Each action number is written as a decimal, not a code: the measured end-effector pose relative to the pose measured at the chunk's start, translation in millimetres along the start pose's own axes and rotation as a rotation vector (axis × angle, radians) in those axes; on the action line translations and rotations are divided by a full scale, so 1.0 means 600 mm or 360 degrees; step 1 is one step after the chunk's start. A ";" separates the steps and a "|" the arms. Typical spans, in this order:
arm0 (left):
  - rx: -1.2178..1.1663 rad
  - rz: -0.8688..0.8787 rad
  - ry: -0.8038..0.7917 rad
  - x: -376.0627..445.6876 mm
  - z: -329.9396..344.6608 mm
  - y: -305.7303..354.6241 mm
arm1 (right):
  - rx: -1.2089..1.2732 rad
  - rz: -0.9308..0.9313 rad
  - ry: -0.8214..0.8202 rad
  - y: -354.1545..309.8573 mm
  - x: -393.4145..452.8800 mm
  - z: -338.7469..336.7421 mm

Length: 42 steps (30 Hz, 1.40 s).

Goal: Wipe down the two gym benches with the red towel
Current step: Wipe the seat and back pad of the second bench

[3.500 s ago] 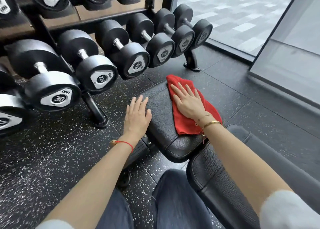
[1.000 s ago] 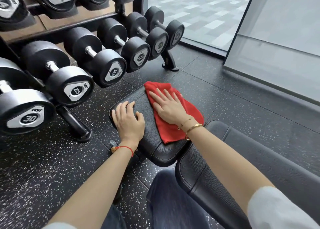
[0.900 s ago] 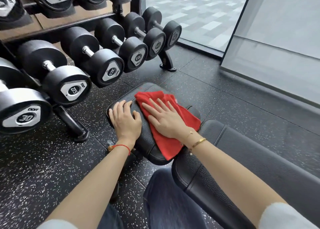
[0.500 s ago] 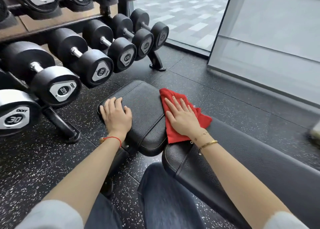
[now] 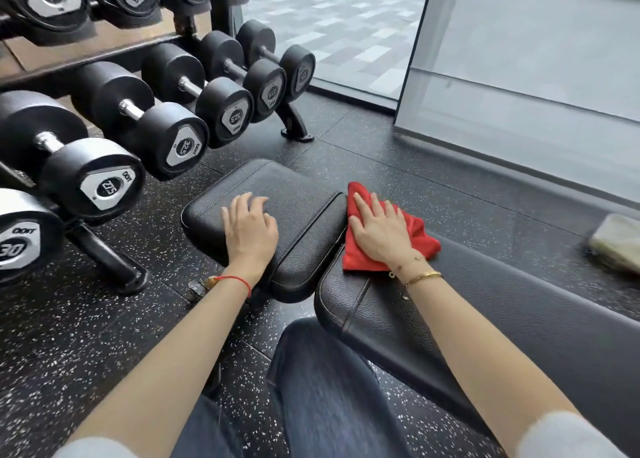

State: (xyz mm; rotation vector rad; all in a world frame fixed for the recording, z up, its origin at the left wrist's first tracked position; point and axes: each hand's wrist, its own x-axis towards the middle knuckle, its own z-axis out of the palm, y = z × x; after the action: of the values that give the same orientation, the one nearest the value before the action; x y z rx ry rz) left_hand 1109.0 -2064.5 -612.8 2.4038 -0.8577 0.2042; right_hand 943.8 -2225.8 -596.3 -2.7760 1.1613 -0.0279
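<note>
Red towel [image 5: 415, 230] under flat right-hand fingers [image 5: 375, 211] (left fingers [image 5: 247, 206] on pad [image 5: 277, 187]).

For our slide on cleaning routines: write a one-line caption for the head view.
Right hand presses the red towel onto the long bench pad; left hand rests on the seat pad.

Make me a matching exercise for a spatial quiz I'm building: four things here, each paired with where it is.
Things:
1. red towel
2. left hand
3. right hand
4. dumbbells

Places:
A. on the rack
B. flat on the towel
C. over the gap, onto the long back pad
D. resting on the seat pad

Pairs: 1-C, 2-D, 3-B, 4-A
</note>
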 end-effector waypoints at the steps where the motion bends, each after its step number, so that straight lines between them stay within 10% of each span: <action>1: -0.0038 0.0025 -0.0025 -0.005 0.005 0.012 | -0.0041 -0.0009 0.0020 -0.004 -0.005 0.002; 9: 0.0033 0.0080 -0.0008 -0.035 0.047 0.051 | 0.0006 -0.0371 0.0088 -0.028 -0.135 0.037; 19: 0.0061 0.0091 0.0023 -0.036 0.042 0.053 | 0.0000 -0.0041 -0.0044 -0.027 0.005 0.009; 27: 0.0060 0.0107 0.0020 -0.039 0.044 0.048 | 0.0007 -0.0509 0.0025 -0.008 -0.165 0.029; 37: 0.0101 0.0086 -0.0062 -0.042 0.042 0.053 | 0.0002 0.0015 0.0025 0.039 -0.041 0.004; 42: 0.0086 0.0087 -0.0042 -0.041 0.044 0.052 | 0.0001 -0.0348 0.0019 0.007 -0.125 0.015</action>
State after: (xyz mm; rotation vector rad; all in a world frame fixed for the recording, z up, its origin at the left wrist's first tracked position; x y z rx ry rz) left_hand 1069.4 -2085.6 -627.8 2.4398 -0.9419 0.2195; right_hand 888.5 -2174.3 -603.0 -2.8917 0.8545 -0.0662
